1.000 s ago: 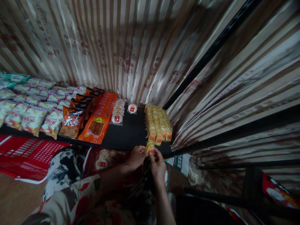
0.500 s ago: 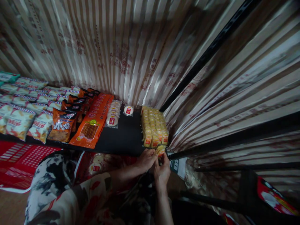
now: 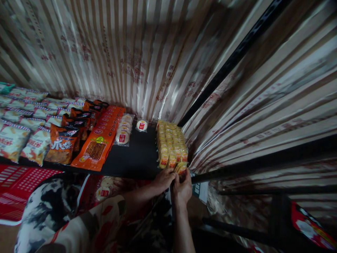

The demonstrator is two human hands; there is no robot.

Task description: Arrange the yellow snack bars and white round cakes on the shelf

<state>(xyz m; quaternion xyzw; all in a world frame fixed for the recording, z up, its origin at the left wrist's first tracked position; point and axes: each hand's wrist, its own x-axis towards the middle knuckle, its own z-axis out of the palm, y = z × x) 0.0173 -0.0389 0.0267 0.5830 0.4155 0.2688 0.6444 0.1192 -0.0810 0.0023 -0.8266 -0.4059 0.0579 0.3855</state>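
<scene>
Between my two hands is a small yellow snack packet (image 3: 181,168) in clear wrapping, just at the front edge of the black shelf (image 3: 131,158). My left hand (image 3: 165,180) pinches its left side, and my right hand (image 3: 182,189) grips it from below and the right. Directly behind it stand tight rows of matching yellow packets (image 3: 171,142) with red labels. Left of these rows, a round white packaged cake (image 3: 141,125) with a red label lies at the back of the shelf, beside a row of similar white cakes (image 3: 123,130).
Orange snack bags (image 3: 97,140), brown-orange bags (image 3: 61,144) and pale chip bags (image 3: 34,146) fill the shelf's left. Below it are a red basket (image 3: 23,189) and a red bag of round cakes (image 3: 104,191). Black metal bars (image 3: 223,63) and plastic sheeting (image 3: 147,52) bound the back and right.
The yellow packet in my hands has come slightly closer to the front row of packets and sits more upright. The whole view has shifted a little, moving the shelf goods leftward.
</scene>
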